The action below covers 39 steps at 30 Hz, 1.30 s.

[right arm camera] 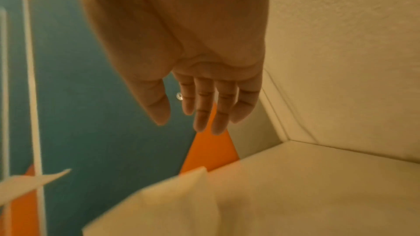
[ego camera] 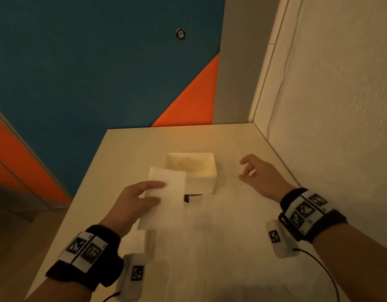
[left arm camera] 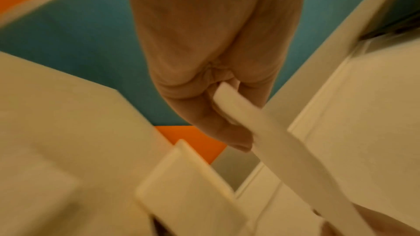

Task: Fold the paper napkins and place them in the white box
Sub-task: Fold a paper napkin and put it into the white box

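Note:
My left hand (ego camera: 142, 198) pinches a folded white napkin (ego camera: 166, 199) and holds it above the table, just left of and in front of the white box (ego camera: 206, 182). The left wrist view shows that folded napkin (left arm camera: 272, 141) edge-on between thumb and fingers of the left hand (left arm camera: 227, 114), with the white box (left arm camera: 181, 195) below. The box stands open in the middle of the table; pale paper seems to lie inside it. My right hand (ego camera: 251, 168) hovers empty to the right of the box, fingers loosely spread (right arm camera: 204, 107). More white napkins (ego camera: 220, 236) lie flat nearer to me.
The pale table (ego camera: 133, 149) sits in a corner: a textured white wall (ego camera: 330, 105) runs along its right side, a blue and orange wall (ego camera: 101, 73) lies beyond. A small dark label (ego camera: 189, 197) shows at the box's front. The table's left edge drops off.

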### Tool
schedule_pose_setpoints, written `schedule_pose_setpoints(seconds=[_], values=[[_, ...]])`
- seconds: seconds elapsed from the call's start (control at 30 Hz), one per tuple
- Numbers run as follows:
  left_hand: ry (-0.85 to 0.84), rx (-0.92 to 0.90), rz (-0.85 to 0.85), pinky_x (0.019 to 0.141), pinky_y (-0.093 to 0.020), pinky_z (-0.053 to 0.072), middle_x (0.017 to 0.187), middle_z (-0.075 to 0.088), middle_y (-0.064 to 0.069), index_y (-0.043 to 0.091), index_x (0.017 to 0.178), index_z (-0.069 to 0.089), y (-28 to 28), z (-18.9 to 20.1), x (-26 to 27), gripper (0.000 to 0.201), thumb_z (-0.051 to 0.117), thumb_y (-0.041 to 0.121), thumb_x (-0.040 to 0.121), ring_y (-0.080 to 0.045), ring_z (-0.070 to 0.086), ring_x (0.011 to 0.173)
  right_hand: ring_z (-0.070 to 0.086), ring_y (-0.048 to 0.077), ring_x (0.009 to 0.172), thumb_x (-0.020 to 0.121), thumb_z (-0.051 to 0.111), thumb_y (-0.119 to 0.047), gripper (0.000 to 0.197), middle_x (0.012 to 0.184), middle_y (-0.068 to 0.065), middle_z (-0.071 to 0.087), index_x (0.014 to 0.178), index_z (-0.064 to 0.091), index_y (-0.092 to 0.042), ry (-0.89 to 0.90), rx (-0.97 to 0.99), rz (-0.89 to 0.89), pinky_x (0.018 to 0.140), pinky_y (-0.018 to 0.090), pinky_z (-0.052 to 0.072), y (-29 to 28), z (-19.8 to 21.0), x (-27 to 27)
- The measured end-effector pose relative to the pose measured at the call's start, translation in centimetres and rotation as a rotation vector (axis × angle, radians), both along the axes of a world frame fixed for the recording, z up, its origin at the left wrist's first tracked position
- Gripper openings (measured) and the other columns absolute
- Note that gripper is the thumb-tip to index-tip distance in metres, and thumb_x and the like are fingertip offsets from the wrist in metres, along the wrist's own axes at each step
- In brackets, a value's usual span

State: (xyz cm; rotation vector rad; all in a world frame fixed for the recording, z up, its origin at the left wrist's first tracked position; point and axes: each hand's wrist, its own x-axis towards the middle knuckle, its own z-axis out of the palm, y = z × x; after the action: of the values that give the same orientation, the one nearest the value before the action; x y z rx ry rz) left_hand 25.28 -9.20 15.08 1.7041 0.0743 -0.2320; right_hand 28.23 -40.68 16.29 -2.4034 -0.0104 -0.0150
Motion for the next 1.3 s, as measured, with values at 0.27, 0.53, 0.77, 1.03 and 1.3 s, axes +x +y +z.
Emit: schedule_pose_setpoints(seconds=[0.27, 0.53, 0.77, 1.03, 1.3], values=[[0.159, 0.385, 0.098, 0.087, -0.045, 0.051, 0.112, 0.057, -0.012, 0.019, 0.098, 0.067, 6.4, -7.7, -1.2, 0.032, 0.059, -0.008, 0.083, -0.033, 0.057, 0.096, 0.046, 0.019, 0.119, 0.085, 0.061, -0.013, 0.053, 0.136, -0.003, 0.043, 0.132, 0.041, -0.027, 0.408, -0.473, 0.164, 0.099, 0.032, 0.041, -2.0, -7.8, -1.3], [0.212, 0.566, 0.059, 0.088, -0.038, 0.044, 0.121, 0.054, -0.014, 0.027, 0.101, 0.062, 7.7, -10.8, -1.3, 0.035, 0.066, 0.000, 0.080, -0.030, 0.051, 0.098, 0.031, 0.025, 0.132, 0.083, 0.058, -0.009, 0.072, 0.151, -0.007, 0.021, 0.145, 0.025, -0.028, 0.438, -0.701, 0.322, 0.105, 0.039, 0.030, 0.3, -9.5, -1.2], [0.156, 0.648, 0.058, 0.090, -0.033, 0.038, 0.126, 0.055, -0.011, 0.029, 0.103, 0.057, 7.3, -10.7, -1.8, 0.040, 0.066, -0.002, 0.078, -0.022, 0.047, 0.099, 0.024, 0.027, 0.135, 0.078, 0.066, -0.015, 0.087, 0.150, -0.002, 0.021, 0.149, 0.018, -0.026, 0.479, -0.809, 0.397, 0.109, 0.041, 0.026, 1.5, -9.6, 0.0], [0.140, 0.715, 0.071, 0.093, -0.038, 0.042, 0.126, 0.055, -0.012, 0.019, 0.119, 0.060, 7.2, -11.2, -1.8, 0.043, 0.064, 0.000, 0.080, -0.030, 0.051, 0.108, 0.036, 0.025, 0.122, 0.079, 0.068, -0.024, 0.059, 0.132, -0.001, 0.041, 0.131, 0.042, -0.027, 0.366, -0.877, 0.369, 0.100, 0.040, 0.030, 1.7, -9.0, 0.9], [0.127, 0.858, 0.023, 0.100, -0.039, 0.041, 0.134, 0.042, -0.011, 0.019, 0.118, 0.061, 7.1, -11.6, -1.6, 0.037, 0.062, 0.008, 0.083, -0.031, 0.048, 0.113, 0.053, 0.019, 0.106, 0.090, 0.053, -0.030, 0.016, 0.100, -0.006, 0.055, 0.104, 0.057, -0.024, 0.326, -0.686, 0.300, 0.093, 0.035, 0.030, 1.2, -6.6, 0.8]])
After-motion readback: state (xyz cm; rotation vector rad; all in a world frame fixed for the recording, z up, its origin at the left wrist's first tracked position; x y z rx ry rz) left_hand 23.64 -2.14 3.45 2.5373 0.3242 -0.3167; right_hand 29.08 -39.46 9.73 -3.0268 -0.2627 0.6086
